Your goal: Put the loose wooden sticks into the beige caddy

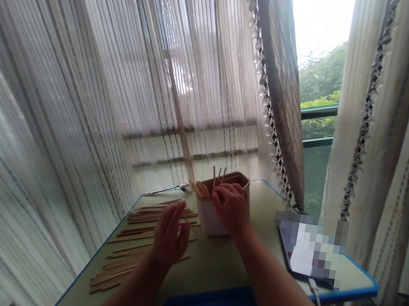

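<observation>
I see the bare left forearm (136, 287) slanting toward one o'clock; the left hand (171, 235) is cupped, its thumb (183, 237) apart from the fingertips (182, 205). The bare right forearm (276, 286) points between ten and eleven; the right hand (232, 209), farther forward, bends with fingers curled.

Thin brown sticks (111, 277) lie flat in loose, roughly parallel groups along the left edge of the surface (210, 262). Toward its far edge a pale box (211, 221) with a brown inside stands upright, more sticks (202, 190) leaning out of its open top.
</observation>
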`<state>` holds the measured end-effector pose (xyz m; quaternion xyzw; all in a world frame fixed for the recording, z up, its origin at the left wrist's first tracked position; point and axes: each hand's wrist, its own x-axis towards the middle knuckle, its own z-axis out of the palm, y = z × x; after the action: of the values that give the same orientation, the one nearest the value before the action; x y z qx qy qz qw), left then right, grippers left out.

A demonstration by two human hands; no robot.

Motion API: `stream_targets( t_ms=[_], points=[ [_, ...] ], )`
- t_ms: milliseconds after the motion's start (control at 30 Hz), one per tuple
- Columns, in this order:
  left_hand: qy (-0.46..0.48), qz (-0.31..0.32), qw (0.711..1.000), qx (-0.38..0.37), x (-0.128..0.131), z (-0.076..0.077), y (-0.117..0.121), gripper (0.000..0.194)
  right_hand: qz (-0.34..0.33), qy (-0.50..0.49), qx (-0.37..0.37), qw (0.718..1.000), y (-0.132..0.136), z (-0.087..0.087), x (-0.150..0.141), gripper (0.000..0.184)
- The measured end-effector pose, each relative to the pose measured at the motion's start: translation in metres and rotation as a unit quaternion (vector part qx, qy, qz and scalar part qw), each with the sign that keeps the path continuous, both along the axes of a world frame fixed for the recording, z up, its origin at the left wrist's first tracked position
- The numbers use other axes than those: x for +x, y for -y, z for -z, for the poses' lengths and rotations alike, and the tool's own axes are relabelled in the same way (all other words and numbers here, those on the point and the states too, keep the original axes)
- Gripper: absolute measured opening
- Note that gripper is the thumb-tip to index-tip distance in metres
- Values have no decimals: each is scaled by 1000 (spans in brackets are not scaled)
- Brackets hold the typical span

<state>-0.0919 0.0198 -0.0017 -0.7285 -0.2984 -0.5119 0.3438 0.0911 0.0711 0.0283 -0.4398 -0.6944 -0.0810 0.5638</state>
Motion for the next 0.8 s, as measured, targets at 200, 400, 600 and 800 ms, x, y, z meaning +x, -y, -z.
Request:
stream_targets(
  t_ms=[200, 400, 600, 800],
  points=[
    [34, -13, 999, -22, 0, -3, -6, 71, -3, 4, -8, 1000, 1, -1, 0, 16],
    [80, -44, 994, -67, 2, -2, -13, 73, -5, 5, -1, 1000, -3, 1, 0, 16],
    [185, -88, 976, -72, -2, -6, -19, 82, -4, 4, 0, 1000, -5, 2, 0, 15],
    [229, -101, 968, -25, 1, -9, -15, 88, -5, 5, 2, 1000, -9, 7, 2, 18]
  ],
)
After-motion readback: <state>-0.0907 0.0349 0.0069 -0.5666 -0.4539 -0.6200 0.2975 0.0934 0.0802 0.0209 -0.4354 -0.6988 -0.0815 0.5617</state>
